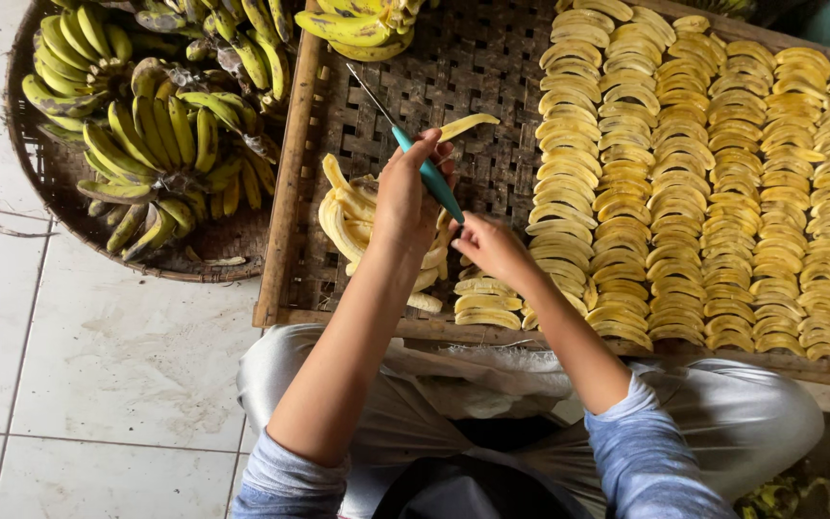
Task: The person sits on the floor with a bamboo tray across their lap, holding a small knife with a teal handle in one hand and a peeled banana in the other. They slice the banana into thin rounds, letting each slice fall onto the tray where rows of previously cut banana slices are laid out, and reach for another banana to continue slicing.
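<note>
Hands meet over the near left part of a woven drying tray (pixel 492 67). The left hand (pixel 405 197) is clenched around the teal handle of a knife (pixel 425 168), whose thin blade points up and away toward the tray's far left corner. A pale banana slice (pixel 466 125) sticks out just beyond the fingers of that hand, touching them. The right hand (pixel 492 248) is curled, fingertips pinched close to the knife handle's lower end; whether it grips anything cannot be told. Under both hands, near the tray's left edge, lies a loose heap of peeled bananas (pixel 343 216). A few slices (pixel 487 303) sit at the near edge just below the right hand. Neat rows of overlapping slices (pixel 713 183) fill the tray's right half, to its right edge. Left of the tray, a round basket (pixel 45 183) on the tiled floor (pixel 127 356) holds bunches of green-yellow bananas (pixel 151 125).
</note>
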A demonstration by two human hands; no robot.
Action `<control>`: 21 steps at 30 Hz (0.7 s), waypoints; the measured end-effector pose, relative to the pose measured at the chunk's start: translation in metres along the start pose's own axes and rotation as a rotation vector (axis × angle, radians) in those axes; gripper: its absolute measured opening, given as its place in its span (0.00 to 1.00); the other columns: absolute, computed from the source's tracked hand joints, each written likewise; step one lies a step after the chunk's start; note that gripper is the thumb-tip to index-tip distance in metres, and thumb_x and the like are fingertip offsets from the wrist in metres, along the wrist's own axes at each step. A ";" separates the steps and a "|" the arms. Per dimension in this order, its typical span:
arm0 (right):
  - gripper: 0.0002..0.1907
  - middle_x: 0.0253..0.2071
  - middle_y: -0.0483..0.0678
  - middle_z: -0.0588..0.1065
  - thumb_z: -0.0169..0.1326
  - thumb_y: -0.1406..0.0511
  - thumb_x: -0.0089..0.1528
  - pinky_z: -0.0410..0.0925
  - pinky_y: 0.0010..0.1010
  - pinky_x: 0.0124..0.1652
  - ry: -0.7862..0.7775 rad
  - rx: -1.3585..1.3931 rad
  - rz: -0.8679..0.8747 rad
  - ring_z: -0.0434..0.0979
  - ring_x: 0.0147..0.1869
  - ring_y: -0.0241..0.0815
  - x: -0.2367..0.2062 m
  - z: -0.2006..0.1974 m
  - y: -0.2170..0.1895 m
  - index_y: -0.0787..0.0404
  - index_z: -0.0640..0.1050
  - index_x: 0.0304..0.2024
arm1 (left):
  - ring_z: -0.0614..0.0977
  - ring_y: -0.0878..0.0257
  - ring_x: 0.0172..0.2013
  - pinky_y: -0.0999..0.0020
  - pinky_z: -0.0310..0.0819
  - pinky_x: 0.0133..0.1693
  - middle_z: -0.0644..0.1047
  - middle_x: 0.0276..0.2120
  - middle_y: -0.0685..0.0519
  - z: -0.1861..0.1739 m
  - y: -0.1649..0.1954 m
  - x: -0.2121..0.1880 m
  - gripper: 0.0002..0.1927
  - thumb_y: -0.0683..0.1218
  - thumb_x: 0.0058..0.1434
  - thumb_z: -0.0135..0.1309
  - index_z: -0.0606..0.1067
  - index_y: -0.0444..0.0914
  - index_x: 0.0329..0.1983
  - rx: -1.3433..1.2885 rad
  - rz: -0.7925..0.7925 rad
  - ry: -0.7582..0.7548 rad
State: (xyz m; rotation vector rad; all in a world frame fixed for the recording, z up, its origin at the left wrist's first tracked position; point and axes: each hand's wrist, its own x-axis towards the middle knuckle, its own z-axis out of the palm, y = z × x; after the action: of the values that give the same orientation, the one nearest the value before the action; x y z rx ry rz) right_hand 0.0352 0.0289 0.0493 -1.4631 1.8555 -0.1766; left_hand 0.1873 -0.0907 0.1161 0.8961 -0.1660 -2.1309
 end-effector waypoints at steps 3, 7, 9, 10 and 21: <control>0.18 0.45 0.54 0.73 0.56 0.70 0.59 0.72 0.40 0.39 0.030 -0.083 -0.247 0.78 0.42 0.49 -0.003 0.000 -0.017 0.53 0.76 0.52 | 0.76 0.66 0.32 0.70 0.73 0.36 0.77 0.34 0.51 -0.003 -0.003 0.001 0.09 0.44 0.69 0.50 0.72 0.35 0.49 -0.023 0.000 0.004; 0.20 0.52 0.53 0.68 0.50 0.73 0.62 0.72 0.43 0.38 -0.133 -0.309 -0.096 0.78 0.45 0.51 0.004 -0.006 -0.025 0.47 0.75 0.54 | 0.76 0.65 0.32 0.69 0.73 0.36 0.76 0.35 0.50 -0.007 -0.008 0.004 0.09 0.44 0.69 0.51 0.72 0.35 0.49 -0.043 0.006 -0.021; 0.16 0.51 0.52 0.69 0.50 0.72 0.64 0.71 0.44 0.38 -0.139 -0.379 -0.139 0.78 0.45 0.50 0.009 -0.010 -0.022 0.50 0.75 0.52 | 0.75 0.65 0.33 0.69 0.72 0.36 0.76 0.35 0.50 -0.008 -0.009 0.005 0.09 0.44 0.69 0.51 0.72 0.35 0.49 -0.072 0.008 -0.036; 0.14 0.50 0.52 0.70 0.49 0.72 0.64 0.70 0.44 0.39 -0.139 -0.415 -0.164 0.78 0.44 0.50 0.013 -0.013 -0.019 0.52 0.74 0.51 | 0.76 0.65 0.33 0.69 0.72 0.36 0.76 0.35 0.50 -0.008 -0.008 0.006 0.09 0.44 0.69 0.51 0.72 0.35 0.49 -0.069 0.005 -0.029; 0.10 0.45 0.52 0.77 0.49 0.73 0.64 0.76 0.31 0.50 -0.160 0.642 -0.089 0.79 0.51 0.46 0.036 -0.065 0.068 0.64 0.79 0.46 | 0.76 0.66 0.32 0.71 0.73 0.35 0.76 0.34 0.52 -0.003 -0.009 0.004 0.09 0.44 0.68 0.52 0.72 0.36 0.48 -0.037 0.001 -0.017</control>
State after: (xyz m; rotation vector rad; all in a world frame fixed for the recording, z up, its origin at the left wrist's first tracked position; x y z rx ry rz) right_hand -0.0603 -0.0014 0.0423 -1.0686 1.4184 -0.6176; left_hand 0.1817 -0.0871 0.1078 0.8563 -0.1346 -2.1345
